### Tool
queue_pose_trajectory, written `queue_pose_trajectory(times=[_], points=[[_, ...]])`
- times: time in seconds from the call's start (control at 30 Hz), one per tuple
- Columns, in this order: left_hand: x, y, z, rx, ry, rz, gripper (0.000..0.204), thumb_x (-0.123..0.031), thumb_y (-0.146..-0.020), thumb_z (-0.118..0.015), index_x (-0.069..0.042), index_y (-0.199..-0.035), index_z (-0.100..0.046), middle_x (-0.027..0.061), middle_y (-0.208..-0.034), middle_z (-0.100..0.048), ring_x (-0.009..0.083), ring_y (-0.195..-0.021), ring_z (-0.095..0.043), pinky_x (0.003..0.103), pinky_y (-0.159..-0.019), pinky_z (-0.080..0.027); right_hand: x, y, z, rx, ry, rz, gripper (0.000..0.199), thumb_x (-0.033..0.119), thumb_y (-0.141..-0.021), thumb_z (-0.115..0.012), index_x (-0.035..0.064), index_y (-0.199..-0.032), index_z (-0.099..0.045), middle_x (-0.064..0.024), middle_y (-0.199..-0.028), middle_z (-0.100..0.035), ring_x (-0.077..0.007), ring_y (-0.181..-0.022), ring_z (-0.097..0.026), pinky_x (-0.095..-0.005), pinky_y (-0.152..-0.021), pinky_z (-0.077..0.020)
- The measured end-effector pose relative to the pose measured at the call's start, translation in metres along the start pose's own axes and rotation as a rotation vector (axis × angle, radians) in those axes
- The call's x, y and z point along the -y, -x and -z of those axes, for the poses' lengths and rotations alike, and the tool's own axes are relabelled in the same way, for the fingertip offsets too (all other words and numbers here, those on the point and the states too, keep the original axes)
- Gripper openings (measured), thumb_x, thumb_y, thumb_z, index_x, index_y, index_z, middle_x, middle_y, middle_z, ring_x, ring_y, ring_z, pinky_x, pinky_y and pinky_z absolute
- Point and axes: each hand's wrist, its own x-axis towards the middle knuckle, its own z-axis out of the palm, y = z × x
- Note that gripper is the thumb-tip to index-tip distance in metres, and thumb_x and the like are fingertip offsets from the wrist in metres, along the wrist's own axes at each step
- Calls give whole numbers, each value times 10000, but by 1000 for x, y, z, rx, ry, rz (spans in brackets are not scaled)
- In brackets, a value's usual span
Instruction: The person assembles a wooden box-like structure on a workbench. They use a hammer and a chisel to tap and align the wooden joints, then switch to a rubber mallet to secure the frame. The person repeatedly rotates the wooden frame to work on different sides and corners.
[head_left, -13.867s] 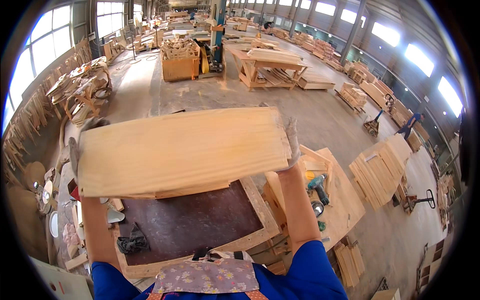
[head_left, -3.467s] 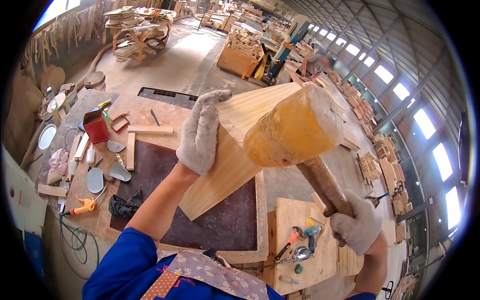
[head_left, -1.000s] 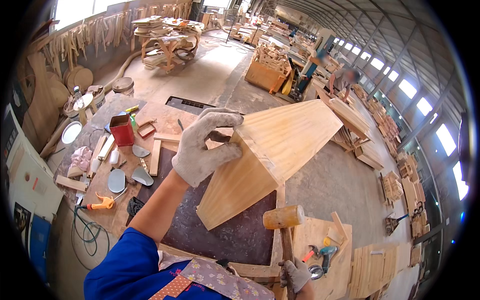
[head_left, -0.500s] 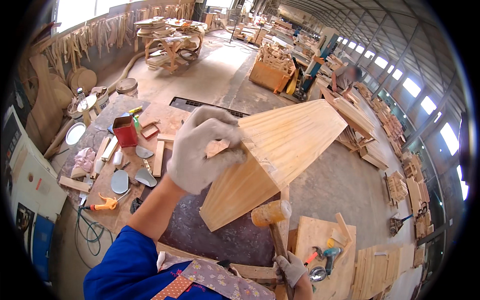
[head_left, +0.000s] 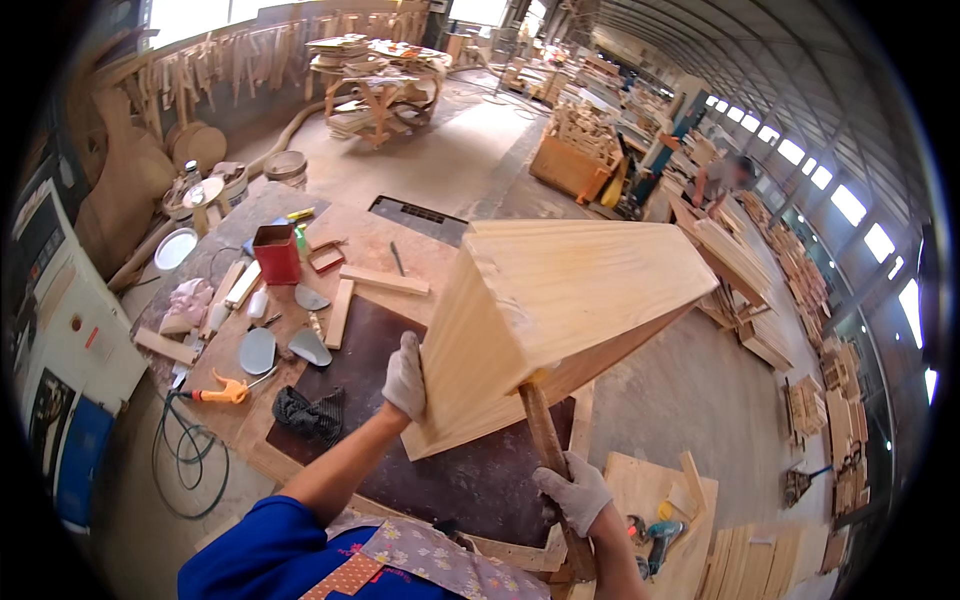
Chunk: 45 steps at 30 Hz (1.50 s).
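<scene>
A tapered, box-like piece of pale wood stands tilted over the dark top of the workbench. My gloved left hand holds its left edge low down, with some fingers hidden against the wood. In my gloved right hand, the fingers wrap round the handle of a mallet. The mallet's handle rises to the near underside of the box, where the panel hides most of its head. Left of my left hand lies a crumpled black cloth or glove.
On the bench's left lie a red can, wood strips, grey plates and an orange air gun. A drill rests on a lower board at right. Another person works at the far right.
My left hand has dropped from the upper corner to the box's left edge. The mallet has risen, its head passing under the near panel. The box has turned slightly.
</scene>
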Motion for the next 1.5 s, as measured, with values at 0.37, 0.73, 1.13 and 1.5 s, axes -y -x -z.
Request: queue_pose_trajectory(times=[0.37,0.73,1.13,1.5], points=[[31,-11,11,-121,140,-52,488,-403,-981,-376,-9,-818,-614,14,-743,-608,76,-671,-498,297,-611,-418,13,-58,-20,94,441,140,511,437,-776,-657,-24,-985,-588,-103,-737,-606,-180,-689,-587,-320,-641,-457],[152,-23,40,-96,-458,-532,421,-135,-804,-611,9,-1179,-487,144,-946,-647,308,-839,-633,380,-712,-491,119,-5,-41,122,162,388,539,353,-800,-663,-18,-1165,-523,-84,-715,-598,-130,-620,-562,-295,-563,-457],[84,-18,24,39,-152,-247,354,-166,-816,-593,-3,-1117,-505,150,-915,-617,308,-784,-591,390,-669,-471,61,-40,-30,19,529,314,485,397,-781,-680,7,-1058,-595,-39,-653,-546,-123,-592,-541,-297,-543,-439],[72,-25,36,-61,-64,-160,195,-179,-899,-521,2,-961,-563,63,-820,-617,158,-741,-564,282,-666,-456,7,-43,-35,68,179,271,427,285,-793,-689,-11,-1079,-577,-38,-712,-587,-90,-567,-530,-255,-517,-443]])
